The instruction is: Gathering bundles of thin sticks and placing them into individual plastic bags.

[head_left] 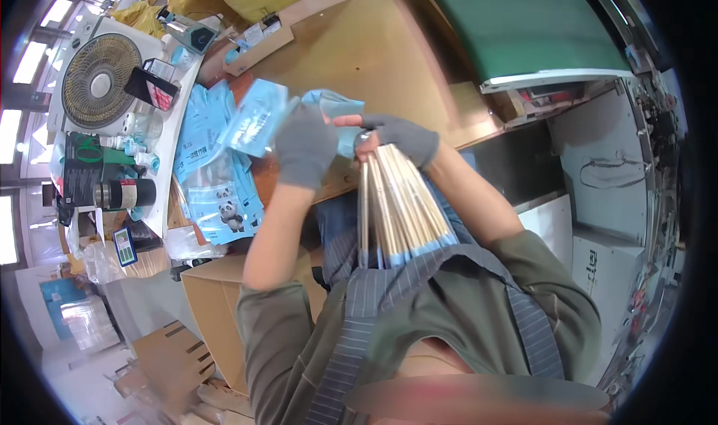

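My left hand [305, 147], in a grey fingerless glove, is closed on a light-blue printed plastic bag [258, 118]; the motion blurs its edges. More blue film [333, 99] shows just behind the fingers of both hands. In a matching glove, my right hand [400, 139] grips the upper end of a fanned bundle of wrapped chopsticks [396, 204]. The bundle hangs down toward my striped apron, its blue-marked ends lowest. Beside my left forearm lies a pile of blue bags [217, 178], one with a panda picture.
A brown work table [344, 43] spreads ahead, with a small open carton [258, 47] on it. Left stand a fan [101, 81], a phone [152, 88] and a black thermos [126, 194]. A green-topped surface [523, 28] is at the far right. A cardboard box [213, 305] stands below my left arm.
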Demonstrator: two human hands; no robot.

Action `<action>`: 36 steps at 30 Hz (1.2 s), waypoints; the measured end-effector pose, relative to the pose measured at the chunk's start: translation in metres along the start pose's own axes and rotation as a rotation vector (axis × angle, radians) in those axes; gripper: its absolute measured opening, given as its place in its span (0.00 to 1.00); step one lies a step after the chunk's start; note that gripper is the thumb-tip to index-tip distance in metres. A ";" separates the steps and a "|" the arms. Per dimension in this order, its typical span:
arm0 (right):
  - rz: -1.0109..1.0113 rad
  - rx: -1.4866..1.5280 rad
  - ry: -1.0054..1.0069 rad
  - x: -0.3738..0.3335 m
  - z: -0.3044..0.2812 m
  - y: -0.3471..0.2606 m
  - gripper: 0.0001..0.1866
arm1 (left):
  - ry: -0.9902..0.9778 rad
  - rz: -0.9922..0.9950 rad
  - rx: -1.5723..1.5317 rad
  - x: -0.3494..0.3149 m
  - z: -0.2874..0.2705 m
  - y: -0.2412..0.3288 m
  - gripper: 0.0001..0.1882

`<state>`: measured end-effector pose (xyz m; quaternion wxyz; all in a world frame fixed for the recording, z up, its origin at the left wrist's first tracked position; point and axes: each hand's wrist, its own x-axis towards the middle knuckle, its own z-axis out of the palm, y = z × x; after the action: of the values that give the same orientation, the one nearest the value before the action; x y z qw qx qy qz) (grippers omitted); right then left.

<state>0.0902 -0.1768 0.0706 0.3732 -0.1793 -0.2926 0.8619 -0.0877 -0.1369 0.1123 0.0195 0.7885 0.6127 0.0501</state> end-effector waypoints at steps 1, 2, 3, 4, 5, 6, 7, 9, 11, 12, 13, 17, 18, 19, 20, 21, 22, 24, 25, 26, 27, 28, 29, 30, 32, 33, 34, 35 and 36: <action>0.019 0.057 0.050 0.007 -0.009 0.011 0.32 | -0.010 0.059 -0.097 -0.018 -0.006 0.009 0.11; 0.033 0.110 0.099 0.014 -0.023 0.022 0.28 | -0.014 0.121 -0.193 -0.034 -0.012 0.016 0.10; 0.028 0.114 0.099 0.025 -0.039 0.036 0.28 | 0.109 0.323 -0.134 -0.051 -0.008 0.014 0.10; -0.207 -0.058 0.122 0.035 -0.055 0.049 0.26 | 0.232 0.523 -0.076 -0.065 -0.001 0.011 0.10; -0.432 -0.231 0.140 0.040 -0.060 0.057 0.24 | 0.228 0.516 -0.076 -0.076 0.007 0.010 0.10; -0.424 -0.227 0.143 0.040 -0.054 0.064 0.24 | 0.242 0.585 -0.220 -0.083 0.015 0.010 0.09; -0.434 0.058 0.017 0.038 -0.047 0.073 0.21 | 0.255 0.652 -0.366 -0.090 0.020 0.010 0.09; -0.360 0.293 -0.200 0.030 -0.073 0.096 0.17 | 0.247 0.678 -0.416 -0.101 0.019 0.007 0.09; -0.127 0.549 -0.040 -0.019 -0.080 0.149 0.21 | 0.170 0.729 -0.462 -0.121 0.021 0.000 0.10; -0.037 -0.094 0.408 -0.062 -0.020 0.131 0.28 | 0.164 0.697 -0.458 -0.143 0.032 -0.011 0.10; -0.093 0.014 0.259 -0.105 0.008 0.115 0.34 | 0.116 0.695 -0.492 -0.163 0.044 -0.015 0.10; 0.316 -1.134 0.663 -0.131 0.029 0.062 0.27 | 0.041 0.581 -0.593 -0.153 0.028 0.017 0.12; 0.025 -1.213 0.844 -0.125 0.030 0.065 0.25 | 0.067 0.518 -0.647 -0.140 0.020 0.023 0.11; -0.061 -1.308 0.928 -0.110 0.028 0.066 0.25 | 0.110 0.521 -0.750 -0.129 0.016 0.027 0.11; -0.143 -1.416 1.043 -0.096 0.016 0.062 0.24 | 0.101 0.443 -0.657 -0.121 0.010 0.026 0.09; -0.273 -1.332 0.852 -0.083 0.006 0.056 0.22 | 0.148 0.472 -0.686 -0.109 0.004 0.023 0.09; -0.367 -1.274 0.828 -0.064 0.006 0.049 0.19 | 0.316 0.485 -0.644 -0.096 0.006 0.013 0.09; -0.877 -1.183 0.702 -0.043 0.041 0.002 0.13 | 0.312 0.347 -0.721 -0.070 -0.026 -0.014 0.12; -0.753 -1.194 0.739 -0.046 0.074 -0.024 0.14 | 0.335 0.204 -0.892 -0.052 -0.036 -0.028 0.14; -0.697 -1.377 0.780 -0.040 0.089 -0.045 0.12 | 0.255 0.312 -0.772 -0.027 -0.056 -0.051 0.15; -0.525 -1.540 0.804 -0.032 0.095 -0.067 0.12 | 0.205 0.301 -0.712 -0.012 -0.076 -0.052 0.15; -0.492 -1.659 0.794 -0.036 0.107 -0.094 0.10 | 0.162 0.276 -0.644 0.001 -0.097 -0.046 0.15; -0.467 -1.773 0.756 -0.036 0.120 -0.121 0.09 | 0.194 0.373 -0.663 0.007 -0.121 -0.035 0.15; -0.573 -1.784 0.738 -0.034 0.129 -0.138 0.10 | 0.241 0.435 -0.675 0.012 -0.134 -0.029 0.15; -0.752 -1.630 0.716 -0.031 0.122 -0.150 0.12 | 0.316 0.437 -0.564 0.016 -0.146 -0.025 0.13; -0.705 -1.790 0.717 -0.024 0.106 -0.158 0.12 | 0.180 0.481 -0.707 0.012 -0.151 -0.010 0.12; -0.587 -1.937 0.709 -0.017 0.092 -0.164 0.12 | 0.106 0.488 -0.566 0.024 -0.142 -0.017 0.13; -0.289 -2.035 0.659 -0.020 0.088 -0.171 0.13 | -0.050 0.424 -0.650 0.027 -0.134 -0.014 0.15; -0.181 -1.748 0.720 -0.025 0.095 -0.170 0.10 | -0.210 0.370 -0.740 0.028 -0.125 -0.018 0.17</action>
<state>0.1483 -0.1374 0.2536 0.2399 -0.6267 -0.7144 0.1984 -0.1108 -0.1089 0.2362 0.3539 0.8258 0.3964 0.1887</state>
